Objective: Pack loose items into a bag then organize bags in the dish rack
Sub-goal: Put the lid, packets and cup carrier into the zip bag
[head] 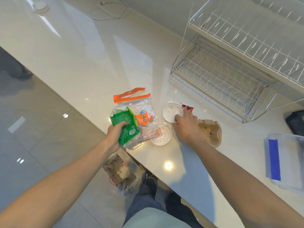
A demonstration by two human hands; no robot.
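My left hand (116,131) grips a green plastic bag (125,124) at the counter's near edge. Under and behind it lies a clear zip bag with an orange top strip (139,102) and an orange label. My right hand (186,125) rests with its fingers spread on the rim of a white round lid (170,111). A second clear round lid (162,137) lies just left of that hand. A small red and black packet (187,107) sits beyond my fingertips. A brown paper cup carrier (212,132) lies partly under my right wrist.
A two-tier white wire dish rack (230,71) stands at the back right of the white counter (98,55). A clear box with a blue strip (283,160) sits at the right edge. A clear bag of rubbish (123,173) stands on the floor below. A white cable (108,10) lies far back.
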